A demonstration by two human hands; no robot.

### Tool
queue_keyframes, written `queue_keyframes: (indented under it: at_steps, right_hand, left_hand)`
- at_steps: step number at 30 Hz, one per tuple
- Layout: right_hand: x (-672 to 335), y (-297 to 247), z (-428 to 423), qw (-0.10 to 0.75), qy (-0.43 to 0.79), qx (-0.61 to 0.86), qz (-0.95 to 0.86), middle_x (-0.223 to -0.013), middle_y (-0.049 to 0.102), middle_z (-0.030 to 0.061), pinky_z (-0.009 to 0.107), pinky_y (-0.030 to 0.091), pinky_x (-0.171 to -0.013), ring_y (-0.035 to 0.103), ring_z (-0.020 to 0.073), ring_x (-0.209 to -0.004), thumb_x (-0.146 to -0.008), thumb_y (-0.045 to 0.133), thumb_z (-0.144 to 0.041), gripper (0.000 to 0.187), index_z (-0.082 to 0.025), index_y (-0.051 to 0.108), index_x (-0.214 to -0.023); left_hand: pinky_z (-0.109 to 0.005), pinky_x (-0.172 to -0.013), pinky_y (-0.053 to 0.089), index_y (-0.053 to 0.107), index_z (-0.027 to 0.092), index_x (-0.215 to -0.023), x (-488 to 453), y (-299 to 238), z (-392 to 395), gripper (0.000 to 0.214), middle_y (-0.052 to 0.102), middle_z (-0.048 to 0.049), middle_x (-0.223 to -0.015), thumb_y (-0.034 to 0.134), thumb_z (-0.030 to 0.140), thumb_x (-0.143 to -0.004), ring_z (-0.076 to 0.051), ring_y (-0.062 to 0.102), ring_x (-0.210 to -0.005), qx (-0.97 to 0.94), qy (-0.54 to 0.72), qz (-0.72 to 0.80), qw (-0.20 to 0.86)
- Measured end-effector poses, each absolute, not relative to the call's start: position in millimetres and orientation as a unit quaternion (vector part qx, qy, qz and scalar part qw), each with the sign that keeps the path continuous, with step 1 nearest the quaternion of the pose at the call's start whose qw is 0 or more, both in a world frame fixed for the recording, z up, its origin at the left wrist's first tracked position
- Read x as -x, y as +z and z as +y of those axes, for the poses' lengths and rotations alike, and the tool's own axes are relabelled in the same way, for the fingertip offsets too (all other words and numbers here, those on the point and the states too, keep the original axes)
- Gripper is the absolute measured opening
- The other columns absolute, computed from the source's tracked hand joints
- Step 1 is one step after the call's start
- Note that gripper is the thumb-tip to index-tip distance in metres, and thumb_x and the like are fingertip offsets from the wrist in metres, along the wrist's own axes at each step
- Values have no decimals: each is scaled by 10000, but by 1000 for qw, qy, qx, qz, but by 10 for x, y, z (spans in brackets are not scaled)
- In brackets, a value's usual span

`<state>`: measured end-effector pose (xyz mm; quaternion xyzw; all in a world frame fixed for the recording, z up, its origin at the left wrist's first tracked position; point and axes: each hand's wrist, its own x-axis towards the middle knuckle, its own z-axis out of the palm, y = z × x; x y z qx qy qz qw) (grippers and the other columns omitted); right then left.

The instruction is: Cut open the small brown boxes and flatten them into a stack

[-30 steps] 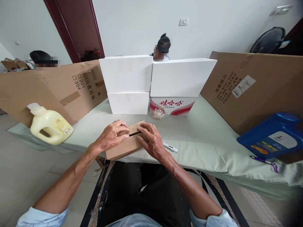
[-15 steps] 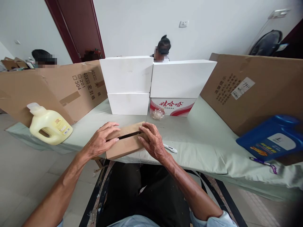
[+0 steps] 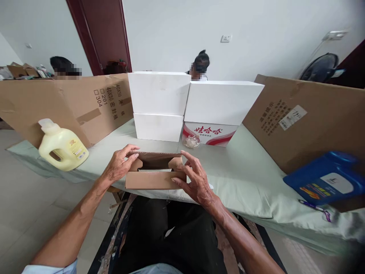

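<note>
A small brown cardboard box (image 3: 155, 180) stands at the table's near edge, its top open and its side flaps angled inward. My left hand (image 3: 118, 167) grips its left end, thumb by the left flap and fingers along the back edge. Around its right end curls my right hand (image 3: 196, 179), thumb on the front wall and index finger at the back corner. Most of a white-handled tool (image 3: 211, 186) is hidden behind my right hand. Crumpled clear plastic (image 3: 191, 142) lies beyond the box.
White boxes (image 3: 158, 93) are stacked behind, beside a red-and-white printed carton (image 3: 211, 133). Large cardboard panels (image 3: 105, 102) flank the table. A pale yellow jug (image 3: 62, 146) stands left; a blue jug (image 3: 325, 179) and purple pen (image 3: 315, 207) lie right. Two people sit beyond.
The box's top has opened from a narrow slit to a wide gap, and the box now sits squarer to me. Both hands have shifted outward to its ends. The head view has tilted slightly.
</note>
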<state>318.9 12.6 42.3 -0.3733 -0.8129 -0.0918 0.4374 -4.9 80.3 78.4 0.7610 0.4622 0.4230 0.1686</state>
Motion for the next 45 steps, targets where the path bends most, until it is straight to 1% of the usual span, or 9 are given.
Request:
queue_keyframes:
  at_steps: [4,9,15,20,24,27,33,40,45]
  right_hand:
    - [-3197,451,98,426,-116,367,-819,-1682,494,210,496,605,-944,686,288,-1096,-1061,709,-344,321,-244,653,-1361]
    - [-3197,468,176,398,-81,342,-847,-1549,633,190,495,577,-1069,646,321,-1367,-1077,695,-377,472,-249,567,-1513]
    - [-3262,747,455,318,-61,362,-874,-1526,652,184,534,531,-1066,607,364,-1311,-1017,757,-515,615,-217,599,-1531]
    - [-3241,947,476,262,12,357,-896,-1136,766,112,398,533,-878,633,268,-1016,-1001,806,-391,314,-199,720,-1234]
    - [-3215,1068,457,249,52,301,-919,-1251,776,90,376,528,-909,638,245,-1075,-958,818,-197,116,-208,713,-911]
    - [-3171,1179,505,200,66,270,-939,-1280,769,90,366,526,-974,647,252,-1189,-936,795,-130,98,-210,750,-972]
    - [-3095,1291,577,91,18,265,-960,-1057,699,78,329,492,-854,641,232,-1027,-965,797,-201,62,-192,741,-990]
    - [-3396,1075,523,237,40,294,-925,-1084,651,84,347,486,-823,595,240,-980,-1010,781,-477,316,-199,725,-1150]
    - [-3515,798,488,384,87,342,-853,-1013,598,56,345,489,-783,578,221,-900,-976,692,-732,536,-212,705,-1105]
  left_hand:
    - [-326,-838,585,703,209,-1058,4,795,827,322,791,-51,-988,576,486,-954,-225,728,-896,-762,431,456,162]
    - [-266,-677,489,690,197,-1031,33,793,867,307,709,4,-825,555,464,-960,-170,620,-730,-764,422,459,167]
    - [-253,-676,516,717,193,-1056,93,779,909,327,735,-1,-837,549,461,-972,-170,659,-735,-779,408,440,183]
    - [-304,-918,587,715,197,-1205,145,670,921,297,794,-74,-1108,518,340,-1035,-211,750,-1033,-788,464,386,122]
    - [-298,-978,574,783,217,-1080,189,617,881,390,747,-101,-1238,394,192,-1083,-197,735,-1139,-847,426,315,42]
    - [-280,-873,592,818,238,-1136,202,671,827,421,686,-96,-1357,401,211,-1078,-192,747,-1069,-870,344,353,12]
    - [-372,-842,618,831,295,-1119,155,846,669,358,599,-73,-1479,491,401,-1078,-245,715,-1031,-864,223,450,-39]
    - [-496,-1069,597,753,234,-972,312,823,717,404,438,-120,-1603,484,519,-1074,-360,591,-1399,-863,249,433,75]
    - [-509,-1072,621,674,273,-1231,554,744,768,559,314,-145,-1728,861,598,-816,-408,486,-1517,-858,267,385,211]
